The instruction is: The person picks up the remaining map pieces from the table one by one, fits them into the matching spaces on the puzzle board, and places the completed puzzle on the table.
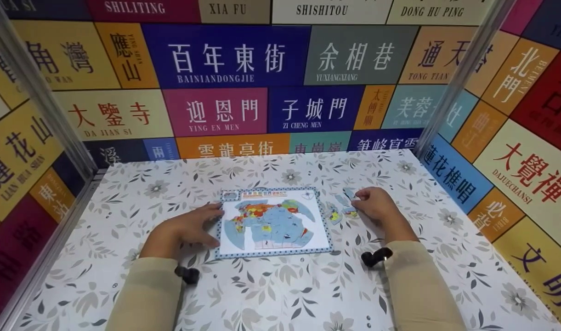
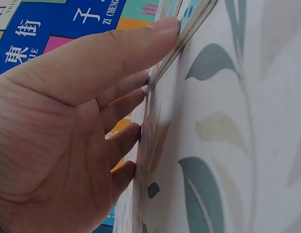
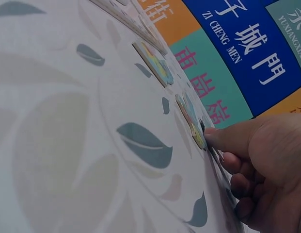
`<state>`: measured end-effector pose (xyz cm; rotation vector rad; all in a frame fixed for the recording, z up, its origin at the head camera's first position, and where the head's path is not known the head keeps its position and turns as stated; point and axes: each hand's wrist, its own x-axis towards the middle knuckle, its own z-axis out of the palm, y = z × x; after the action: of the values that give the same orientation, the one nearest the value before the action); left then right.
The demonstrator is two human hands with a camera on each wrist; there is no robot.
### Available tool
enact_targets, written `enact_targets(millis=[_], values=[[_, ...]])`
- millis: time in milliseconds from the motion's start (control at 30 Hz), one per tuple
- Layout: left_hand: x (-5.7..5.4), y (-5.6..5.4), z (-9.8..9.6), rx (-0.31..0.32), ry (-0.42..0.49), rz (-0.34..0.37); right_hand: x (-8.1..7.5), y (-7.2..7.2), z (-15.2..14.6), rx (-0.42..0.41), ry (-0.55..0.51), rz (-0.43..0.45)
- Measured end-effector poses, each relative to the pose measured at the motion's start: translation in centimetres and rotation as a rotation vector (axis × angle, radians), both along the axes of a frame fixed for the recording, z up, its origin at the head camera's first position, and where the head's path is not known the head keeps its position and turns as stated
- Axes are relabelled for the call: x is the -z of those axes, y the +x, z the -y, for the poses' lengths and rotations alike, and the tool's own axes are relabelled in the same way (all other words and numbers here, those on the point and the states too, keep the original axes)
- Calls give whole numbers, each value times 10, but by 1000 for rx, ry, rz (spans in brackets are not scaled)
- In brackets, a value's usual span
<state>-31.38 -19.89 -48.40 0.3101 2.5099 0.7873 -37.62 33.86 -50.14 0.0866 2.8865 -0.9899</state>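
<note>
1. Head view: we have a map board (image 1: 320, 246) on the table (image 1: 271, 294), between the hands, its map partly filled, with white gaps.
2. Left hand (image 1: 193, 227): fingers loosely spread at the board's left edge. From the left wrist camera we see the thumb touching that edge.
3. Right hand (image 1: 376, 204): fingers curled, thumb and fingertips pinching a small piece (image 1: 348, 192). We can't tell whether it's clear of the table.
4. One loose piece (image 1: 334, 215) lies just beside the board's right edge; another piece (image 1: 350, 214) sits by the right fingertips.
5. Key relation, our call: board lies left of the right hand, apart from it, loose piece between. Board's long axis looks side to side. Left hand is nearer the board.
</note>
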Motion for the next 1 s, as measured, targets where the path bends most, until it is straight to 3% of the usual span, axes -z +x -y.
enact_targets(millis=[333,500,767,1000], values=[[3,0,1,4,-5,-10,-13,3,16,-15,-67,48],[3,-1,1,-2,-3,-6,-18,5,28,-53,-58,24],[1,0,-1,-25,15,11,-34,16,50,-97,-47,14],[1,-1,0,-44,15,34,-45,25,78,-89,-47,44]])
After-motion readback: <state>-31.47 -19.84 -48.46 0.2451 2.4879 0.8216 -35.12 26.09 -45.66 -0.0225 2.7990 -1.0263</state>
